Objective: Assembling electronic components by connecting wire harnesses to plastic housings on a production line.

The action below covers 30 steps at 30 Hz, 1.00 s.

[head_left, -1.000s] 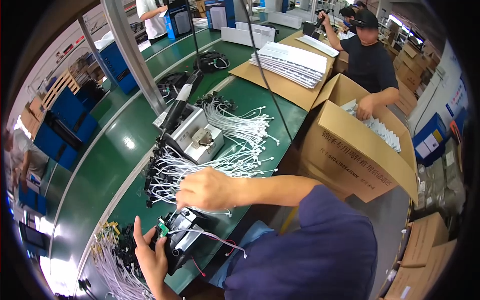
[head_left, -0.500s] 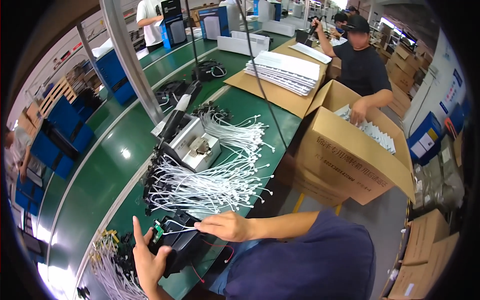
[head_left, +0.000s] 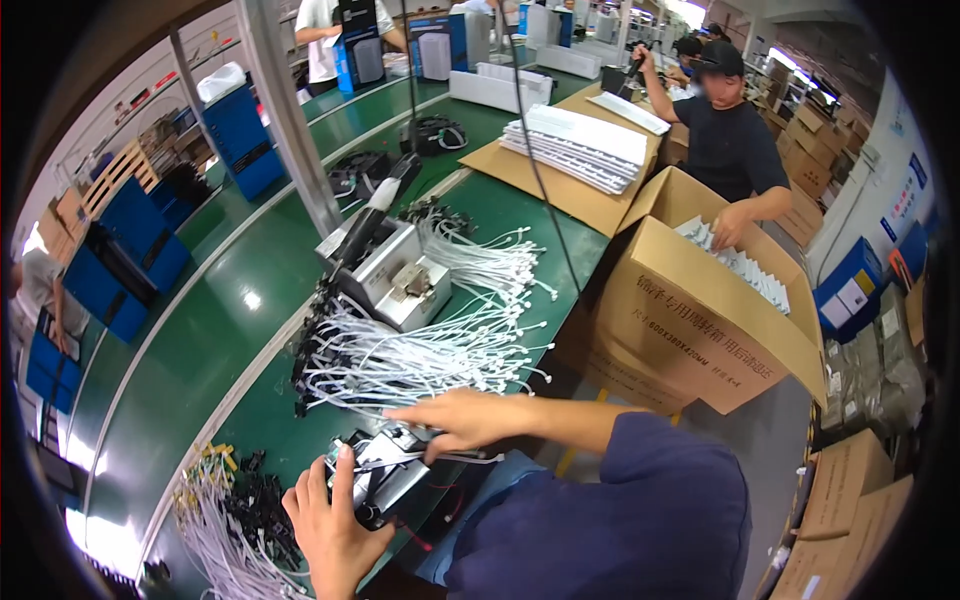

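Note:
On the green bench before me lies a black-and-silver device housing [head_left: 398, 482] with white cables across it. My left hand [head_left: 335, 525] is at the housing's left end, with fingers over its edge and thumb apart on the near side. My right hand [head_left: 465, 420] reaches over the far right side of the housing, fingers stretched out and thumb apart; whether it pinches a wire is hard to see. A loose white cable end [head_left: 485, 458] sticks out beneath the right hand. Just beyond lies a large bundle of white cables [head_left: 420, 350] with small connectors.
A grey metal box-shaped fixture [head_left: 395, 285] stands behind the cables. Grey-white wires [head_left: 215, 525] with black connectors lie at left. A co-worker [head_left: 735, 140] reaches into an open cardboard carton [head_left: 690, 320] at right. White panels [head_left: 575, 145] are stacked on cardboard; a metal post [head_left: 290, 120] rises at left.
The housing now shows a silver face where it showed black, and the green circuit board has gone from sight. My left hand moved right; my right hand opened from a pinch on white wires.

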Tool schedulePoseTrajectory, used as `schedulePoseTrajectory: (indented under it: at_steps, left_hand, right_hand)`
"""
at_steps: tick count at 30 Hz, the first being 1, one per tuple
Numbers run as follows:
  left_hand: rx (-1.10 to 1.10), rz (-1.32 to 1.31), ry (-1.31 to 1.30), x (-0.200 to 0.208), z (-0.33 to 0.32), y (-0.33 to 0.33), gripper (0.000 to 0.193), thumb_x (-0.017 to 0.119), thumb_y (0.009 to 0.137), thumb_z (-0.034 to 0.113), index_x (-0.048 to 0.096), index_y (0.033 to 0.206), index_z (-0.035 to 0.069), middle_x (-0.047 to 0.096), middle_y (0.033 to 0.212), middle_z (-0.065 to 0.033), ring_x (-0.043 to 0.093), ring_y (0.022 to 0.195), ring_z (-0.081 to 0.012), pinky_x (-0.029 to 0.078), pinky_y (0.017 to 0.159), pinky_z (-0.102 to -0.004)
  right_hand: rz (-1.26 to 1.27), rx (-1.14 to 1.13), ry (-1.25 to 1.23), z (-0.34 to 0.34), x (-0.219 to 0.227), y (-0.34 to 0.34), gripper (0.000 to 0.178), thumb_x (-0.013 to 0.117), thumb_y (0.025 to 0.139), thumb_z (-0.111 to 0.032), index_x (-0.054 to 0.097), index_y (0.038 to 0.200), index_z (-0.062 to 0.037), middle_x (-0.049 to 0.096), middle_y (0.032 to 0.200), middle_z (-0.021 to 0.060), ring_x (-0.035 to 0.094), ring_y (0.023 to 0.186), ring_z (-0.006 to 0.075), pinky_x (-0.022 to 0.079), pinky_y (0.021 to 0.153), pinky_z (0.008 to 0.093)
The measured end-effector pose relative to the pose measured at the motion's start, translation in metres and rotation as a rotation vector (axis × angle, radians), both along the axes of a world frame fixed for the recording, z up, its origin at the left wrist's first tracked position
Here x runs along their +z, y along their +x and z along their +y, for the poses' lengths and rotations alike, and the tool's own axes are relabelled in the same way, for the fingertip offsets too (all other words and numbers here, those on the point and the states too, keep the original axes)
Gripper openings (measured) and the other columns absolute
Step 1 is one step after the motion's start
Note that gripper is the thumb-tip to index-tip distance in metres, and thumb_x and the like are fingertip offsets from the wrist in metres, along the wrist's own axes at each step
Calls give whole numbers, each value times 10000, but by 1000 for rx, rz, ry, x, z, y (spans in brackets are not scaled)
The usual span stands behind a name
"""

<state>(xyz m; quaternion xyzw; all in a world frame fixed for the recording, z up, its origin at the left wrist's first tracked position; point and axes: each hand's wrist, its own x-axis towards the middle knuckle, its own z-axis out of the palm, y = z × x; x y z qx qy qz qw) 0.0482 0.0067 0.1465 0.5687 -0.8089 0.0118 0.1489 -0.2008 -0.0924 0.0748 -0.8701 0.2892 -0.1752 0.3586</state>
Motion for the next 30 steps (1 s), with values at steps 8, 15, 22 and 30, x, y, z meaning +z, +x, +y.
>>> schedulePoseTrajectory:
  at_steps: [8,15,22,30]
  left_hand:
    - [-390,156,-56,91,26,40,1113,833,457,162,343,1450,47,530,1275,-271,541,1104,-422,388,923,-501]
    - [150,1023,-1033,16,-30,106,257,375,967,77,584,1077,-24,627,1033,-168,583,1015,-242,449,923,-374]
    - [555,1435,-338,-157,-133,78,364,575,951,303,643,729,23,487,548,21,428,524,-51,317,480,-240]
    - [500,1100,-272,-167,-159,56,393,634,905,265,573,661,-37,479,517,-128,397,494,-125,357,485,-315]
  right_hand:
    - [-336,458,134,1,68,42,907,875,566,-240,431,1302,47,621,1081,185,624,997,274,488,850,351]
    - [-202,35,-170,-47,136,27,669,889,473,-193,604,1034,34,665,927,82,645,787,125,526,671,272]
    - [-685,-238,-697,-109,201,162,614,843,691,-160,554,1203,19,650,1094,123,643,978,205,535,828,326]
    - [-370,-183,-1323,-255,164,278,810,850,573,-162,464,1277,-53,564,1208,166,553,1118,349,477,940,403]
